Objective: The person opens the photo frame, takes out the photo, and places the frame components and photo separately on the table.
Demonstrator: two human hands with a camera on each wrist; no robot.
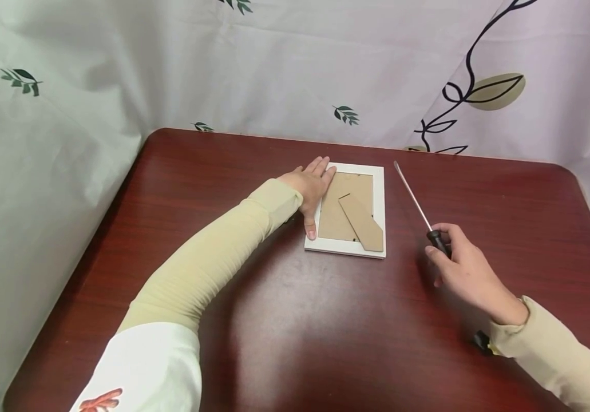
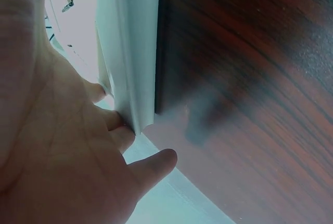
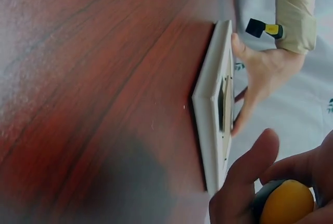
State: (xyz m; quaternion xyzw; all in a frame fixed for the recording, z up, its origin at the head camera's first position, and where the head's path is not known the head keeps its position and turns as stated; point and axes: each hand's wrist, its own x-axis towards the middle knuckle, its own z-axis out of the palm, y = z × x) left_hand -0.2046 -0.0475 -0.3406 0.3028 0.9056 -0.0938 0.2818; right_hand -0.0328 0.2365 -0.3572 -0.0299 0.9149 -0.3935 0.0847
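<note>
Beneath the left hand (image 1: 314, 186), its fingers and thumb straight and spread, a white picture frame (image 1: 380, 212) lies back side up on the dark red table (image 1: 295, 320). The left fingers rest on its left border, the thumb reaching toward its near left corner. Just right of them is the brown backing board (image 1: 332, 212), with a stand (image 1: 364, 223) slanting away from the fingers across it. Well to their right, the right hand (image 1: 467, 269) grips a screwdriver (image 1: 413, 197), fingers and thumb curled round its black handle. Ahead of that grip, the metal shaft ends near the frame's far right corner, apart from it.
</note>
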